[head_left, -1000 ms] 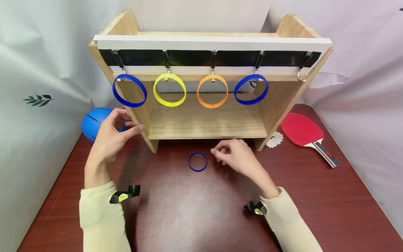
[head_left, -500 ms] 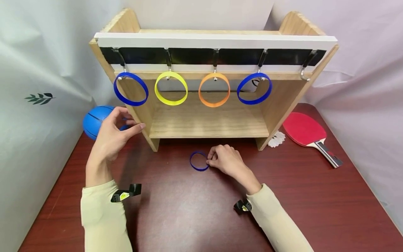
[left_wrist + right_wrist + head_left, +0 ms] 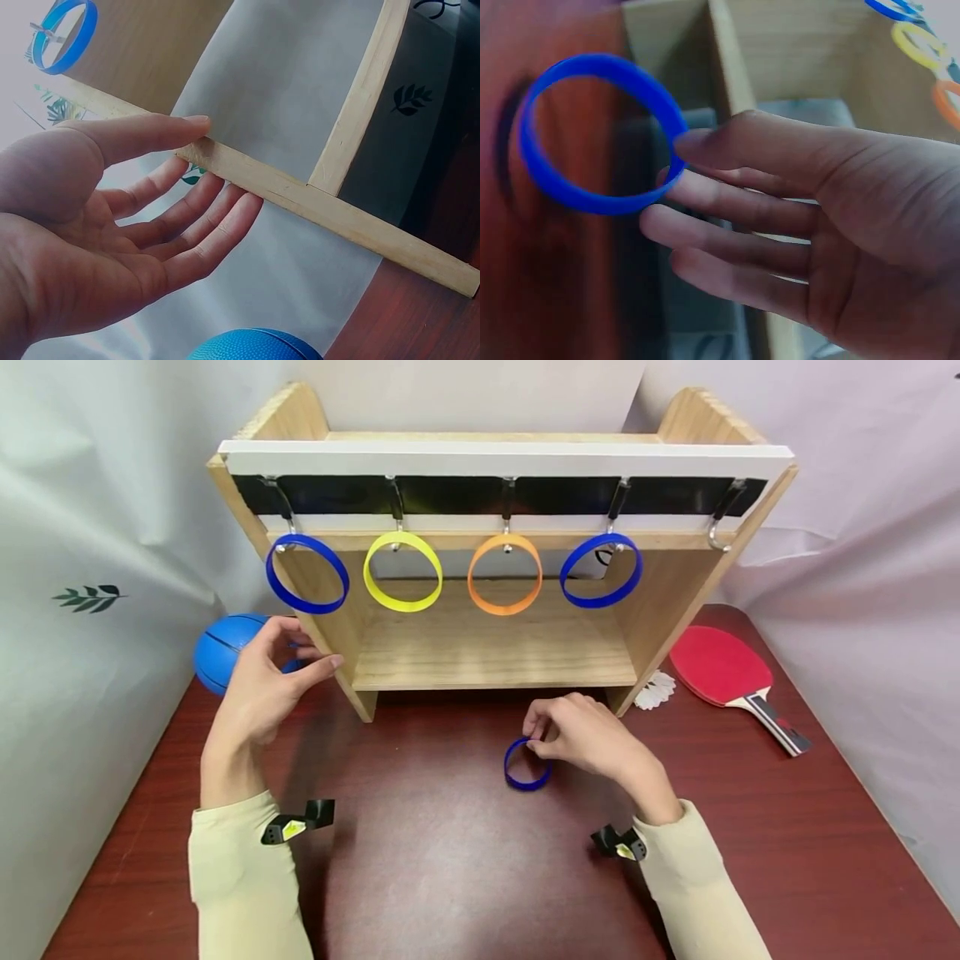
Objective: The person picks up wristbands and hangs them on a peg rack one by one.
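In the head view, my right hand (image 3: pixel 587 737) pinches a blue wristband (image 3: pixel 527 786) between thumb and fingers. The right wrist view shows this wristband (image 3: pixel 600 205) raised off the tabletop, its ring held by one side. My left hand (image 3: pixel 262 689) holds the left side panel of a wooden shelf (image 3: pixel 495 670). Seen from the left wrist, the thumb lies on one side of the panel (image 3: pixel 300 198) and the fingers on the other. From the shelf's front hooks hang a blue band (image 3: pixel 322 607), a yellow band (image 3: pixel 408 607), an orange band (image 3: pixel 506 609) and another blue band (image 3: pixel 596 602).
The rightmost hook (image 3: pixel 715 533) carries no band. A blue ball (image 3: pixel 222 652) sits behind my left hand. Right of the shelf lie a white shuttlecock (image 3: pixel 656 691) and a red table tennis paddle (image 3: pixel 716 664) on the dark red table (image 3: pixel 442 877).
My right hand moved left to the blue wristband on the table, took hold of it, and came back to the right with it. My left hand stayed on the shelf panel.
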Tool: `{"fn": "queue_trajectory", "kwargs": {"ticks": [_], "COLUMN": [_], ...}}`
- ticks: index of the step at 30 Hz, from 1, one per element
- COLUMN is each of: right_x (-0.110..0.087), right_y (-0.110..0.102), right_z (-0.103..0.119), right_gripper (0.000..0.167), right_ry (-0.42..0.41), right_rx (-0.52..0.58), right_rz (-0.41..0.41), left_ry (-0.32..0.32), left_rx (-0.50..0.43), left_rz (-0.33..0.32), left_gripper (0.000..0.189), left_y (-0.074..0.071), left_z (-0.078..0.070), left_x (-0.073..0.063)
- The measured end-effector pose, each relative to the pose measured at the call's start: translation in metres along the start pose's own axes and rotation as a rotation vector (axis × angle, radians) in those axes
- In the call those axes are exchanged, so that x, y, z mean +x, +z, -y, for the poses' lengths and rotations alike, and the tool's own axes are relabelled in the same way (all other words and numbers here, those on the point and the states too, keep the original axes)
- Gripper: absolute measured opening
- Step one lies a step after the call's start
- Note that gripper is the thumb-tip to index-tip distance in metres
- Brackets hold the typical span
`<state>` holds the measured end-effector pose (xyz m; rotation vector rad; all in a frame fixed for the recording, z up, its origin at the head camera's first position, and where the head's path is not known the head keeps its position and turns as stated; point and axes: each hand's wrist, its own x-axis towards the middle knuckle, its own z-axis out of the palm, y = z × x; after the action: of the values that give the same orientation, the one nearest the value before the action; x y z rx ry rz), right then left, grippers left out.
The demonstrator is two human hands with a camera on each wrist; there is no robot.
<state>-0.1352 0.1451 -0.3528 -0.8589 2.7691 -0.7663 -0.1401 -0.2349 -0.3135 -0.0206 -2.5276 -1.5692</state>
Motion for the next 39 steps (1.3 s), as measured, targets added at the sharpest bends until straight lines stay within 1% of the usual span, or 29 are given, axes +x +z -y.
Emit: {"fn": "queue_trajectory", "kwargs": {"ticks": [4,9,15,26,34,37,39], "right_x": [-0.009,-0.011,-0.008,-0.010,-0.010,-0.010,-0.011], "right_y": [-0.012,-0.015,-0.012,-0.009,-0.008,-0.009,-0.011], "right_z": [0.001,0.002,0.003,0.001,-0.003,-0.003,-0.003], "right_gripper": [0.016,0.015,0.014,0.014,0.012,0.013,0.012], "right_ry": [-0.024,-0.051,-0.067,-0.074,-0.051,-0.040,-0.038], "right_rx": [-0.035,-0.077,-0.108,-0.151,-0.180,-0.199,-0.189], "right_rz": [-0.042,-0.074,-0.058,-0.030,0.027,0.028,0.015], "left_ry": [-0.006,-0.015,-0.018,-0.015,-0.001,0.004,0.003], "left_rx": [0.003,-0.004,-0.005,-0.004,-0.006,-0.003,-0.002], "left_rz": [0.000,0.004,0.005,0.008,0.010,0.007,0.007], "left_gripper": [0.045,0.045,0.045,0.046,0.045,0.045,0.045], "left_y": [-0.001,-0.003,-0.003,-0.001,0.000,0.000,0.000], "left_z": [0.000,0.001,0.002,0.001,0.000,-0.001,-0.001], "left_x": [0.000,0.000,0.001,0.002,0.001,0.000,0.000]}}
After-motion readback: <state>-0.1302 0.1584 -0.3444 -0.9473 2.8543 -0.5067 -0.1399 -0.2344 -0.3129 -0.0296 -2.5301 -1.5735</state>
